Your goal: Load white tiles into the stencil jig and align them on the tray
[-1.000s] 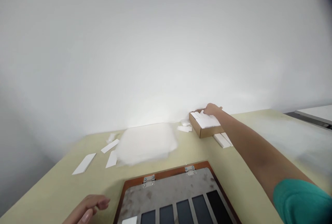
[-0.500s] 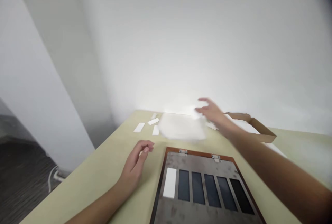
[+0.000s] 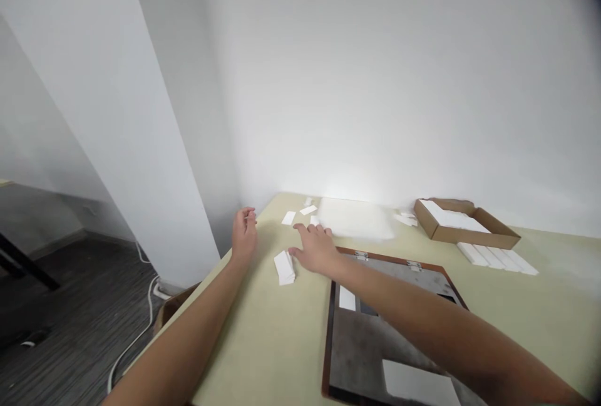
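Note:
My right hand (image 3: pixel 315 250) lies flat with spread fingers on the pale yellow table (image 3: pixel 263 324), holding nothing. A small stack of white strips (image 3: pixel 284 267) sits just left of its thumb. My left hand (image 3: pixel 244 235) rests near the table's far left edge, its fingers raised and empty. Beyond the right wrist is a wood-framed metal board (image 3: pixel 394 268) with hinges and dark slots. One white strip (image 3: pixel 347 298) lies in a slot, and my right forearm hides much of the board.
A cardboard tray (image 3: pixel 464 232) of white strips stands at the far right, with a row of strips (image 3: pixel 498 259) in front. Loose strips (image 3: pixel 288 218) and a white sheet (image 3: pixel 354 218) lie at the back. A white cable (image 3: pixel 141 324) runs across the dark floor.
The view has swung left. My right hand has moved from the tray to above the board's near corner, my left hand has moved farther away, and a small stack of strips now shows.

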The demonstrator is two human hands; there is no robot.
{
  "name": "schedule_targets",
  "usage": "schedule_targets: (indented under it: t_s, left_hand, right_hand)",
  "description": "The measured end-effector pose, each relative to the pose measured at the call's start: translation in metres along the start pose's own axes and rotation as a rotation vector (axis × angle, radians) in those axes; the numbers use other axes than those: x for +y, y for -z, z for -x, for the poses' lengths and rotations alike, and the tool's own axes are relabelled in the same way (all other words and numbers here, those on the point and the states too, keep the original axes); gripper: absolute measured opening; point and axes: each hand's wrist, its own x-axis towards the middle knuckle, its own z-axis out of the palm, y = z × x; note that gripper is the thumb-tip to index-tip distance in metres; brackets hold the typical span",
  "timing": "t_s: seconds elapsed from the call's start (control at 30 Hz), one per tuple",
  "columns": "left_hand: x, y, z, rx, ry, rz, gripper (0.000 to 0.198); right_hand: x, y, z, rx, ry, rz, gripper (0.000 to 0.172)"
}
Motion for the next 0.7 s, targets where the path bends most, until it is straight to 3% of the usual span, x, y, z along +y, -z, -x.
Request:
schedule_targets:
  t_s: [0.07,0.23,0.3,0.43,0.7]
  left_hand:
    - [-0.008,-0.005,0.004,-0.046,-0.022,-0.016,0.036]
    - [-0.01,-0.017,0.006,-0.166,-0.085,-0.02,0.035]
    - [-0.012,-0.017,0.005,-0.171,-0.09,-0.018,0.035]
    - [-0.019,-0.015,0.0,-0.13,-0.062,-0.01,0.035]
    - [-0.029,-0.018,-0.006,-0.034,0.051,0.05,0.036]
  right_hand:
    - [0.005,0.007,0.003,-0.034,0.107,0.074,0.059]
    - [0.007,0.016,-0.011,-0.328,0.395,0.154,0.12]
    - [0.004,0.014,-0.022,-0.425,0.44,0.181,0.13]
    - [-0.001,0.005,-0.038,-0.509,0.447,0.214,0.135]
    - [-0.002,-0.005,-0.036,-0.461,0.437,0.166,0.118]
